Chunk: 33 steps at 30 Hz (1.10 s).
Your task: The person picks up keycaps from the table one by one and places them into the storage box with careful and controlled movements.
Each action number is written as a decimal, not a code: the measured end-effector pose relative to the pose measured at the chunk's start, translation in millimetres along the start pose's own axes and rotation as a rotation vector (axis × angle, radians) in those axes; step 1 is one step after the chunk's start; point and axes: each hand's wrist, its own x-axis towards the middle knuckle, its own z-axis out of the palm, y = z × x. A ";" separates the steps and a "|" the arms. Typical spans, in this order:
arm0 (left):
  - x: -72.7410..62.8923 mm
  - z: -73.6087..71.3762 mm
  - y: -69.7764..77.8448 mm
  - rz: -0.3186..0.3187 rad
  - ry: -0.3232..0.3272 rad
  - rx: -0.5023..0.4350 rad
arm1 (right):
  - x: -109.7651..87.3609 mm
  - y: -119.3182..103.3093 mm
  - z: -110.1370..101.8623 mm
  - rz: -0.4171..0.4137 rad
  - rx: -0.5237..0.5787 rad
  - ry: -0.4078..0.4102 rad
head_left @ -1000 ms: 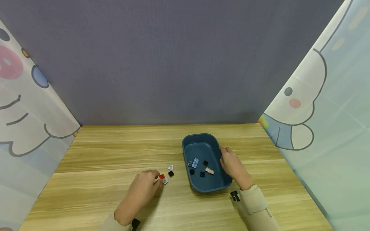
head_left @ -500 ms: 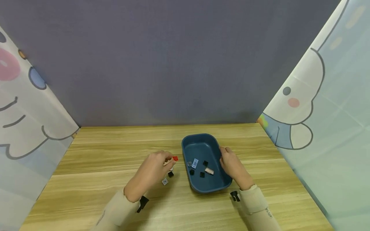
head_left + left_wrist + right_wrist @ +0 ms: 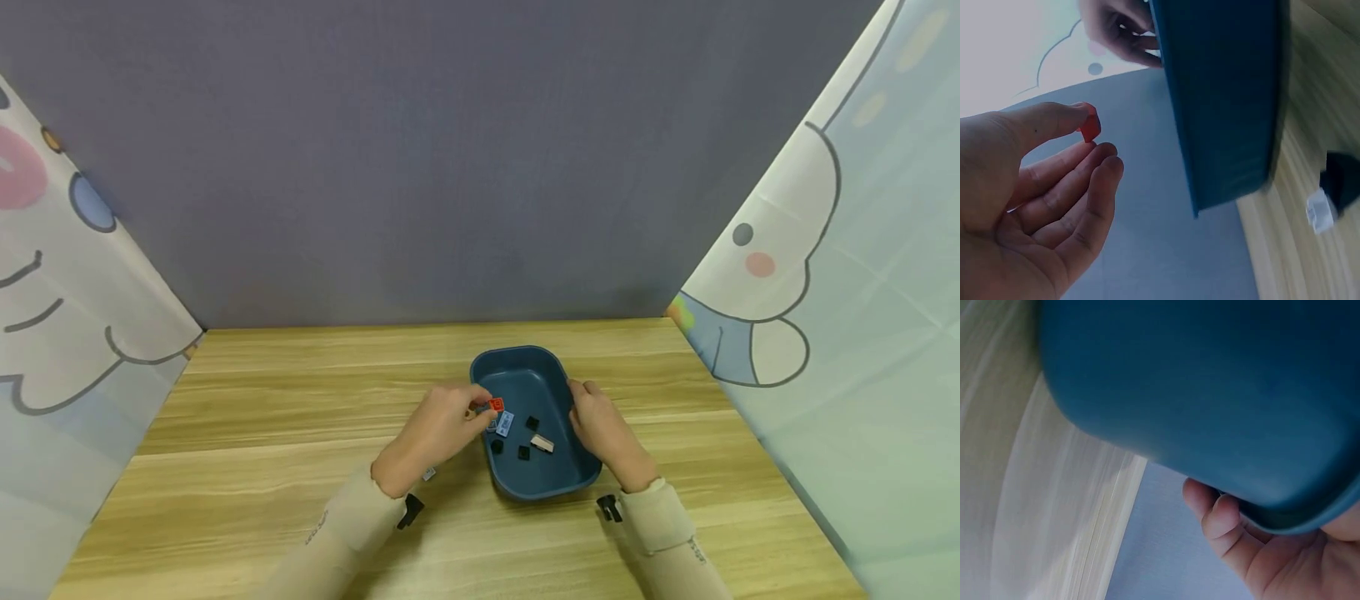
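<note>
My left hand (image 3: 442,425) pinches a small red keycap (image 3: 497,404) between thumb and fingertips, over the left side of a dark blue plastic box (image 3: 536,487). In the left wrist view the red keycap (image 3: 1090,123) shows at the thumb tip, and the other fingers are loosely bent. My right hand (image 3: 606,432) holds the box by its right rim; the right wrist view shows fingers (image 3: 1222,519) curled against the wall below the lip. Inside the box lie a light blue long keycap (image 3: 506,424), a beige one (image 3: 542,443) and several black ones (image 3: 523,452).
On the wooden table (image 3: 300,392), left of the box, a white keycap (image 3: 428,473) lies partly behind my left wrist. The left wrist view shows a black keycap (image 3: 1342,175) beside a white one (image 3: 1320,211). A grey wall (image 3: 450,208) stands behind the table.
My left hand has picked the red keycap up from the table and carried it right and forward to above the box. The right hand and the box have stayed in place.
</note>
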 end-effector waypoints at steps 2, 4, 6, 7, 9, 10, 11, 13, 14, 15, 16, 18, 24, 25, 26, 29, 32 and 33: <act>4.3 4.7 0.9 0.020 -0.001 -0.004 | 0.4 -0.2 0.1 0.003 0.002 0.000; 8.7 9.0 1.7 0.034 -0.002 -0.003 | 0.9 -0.4 0.1 0.010 0.004 -0.002; 12.6 13.1 2.3 0.042 -0.004 0.002 | 1.6 -0.7 0.1 0.016 0.006 -0.005; 14.1 15.2 2.5 0.045 -0.007 0.002 | 1.8 -0.7 0.1 0.017 0.006 -0.006; 16.9 19.3 2.2 0.051 -0.012 0.001 | 2.1 -0.9 0.0 0.018 0.004 -0.011; 17.8 21.0 2.2 0.053 -0.015 -0.002 | 2.3 -1.1 0.0 0.017 0.005 -0.011; 18.7 22.4 2.3 0.054 -0.018 -0.006 | 2.4 -1.1 0.0 0.017 0.005 -0.012; 20.1 24.5 2.7 0.057 -0.022 -0.009 | 2.3 -1.4 0.0 0.015 0.003 -0.013; 20.7 25.2 2.7 0.056 -0.025 -0.009 | 2.4 -1.6 0.1 0.015 0.002 -0.014; 21.1 25.5 3.1 0.054 -0.031 0.001 | 2.5 -1.8 0.1 0.015 0.002 -0.015; 21.5 25.6 3.4 0.053 -0.038 0.014 | 2.4 -1.9 0.0 0.016 0.003 -0.015; 21.8 25.7 2.9 0.048 -0.061 0.040 | 2.4 -2.1 0.0 0.018 0.004 -0.018; 17.1 22.1 -1.9 0.016 -0.087 0.063 | 1.7 -1.5 -0.8 0.012 0.007 -0.013; 16.2 21.1 -2.4 0.015 -0.081 0.057 | 1.5 -1.2 -0.8 0.011 0.007 -0.010; 15.6 20.3 -2.9 0.016 -0.074 0.051 | 1.2 -0.9 -0.7 0.009 0.005 -0.007; 14.2 18.1 -2.6 0.016 -0.063 0.040 | 0.7 -0.3 0.4 0.006 0.005 -0.003; 13.3 16.4 -1.9 0.010 -0.061 0.036 | 0.8 0.3 1.5 0.000 -0.001 0.002; 12.9 15.8 -2.0 0.007 -0.062 0.036 | 0.9 0.4 1.7 -0.001 -0.002 0.004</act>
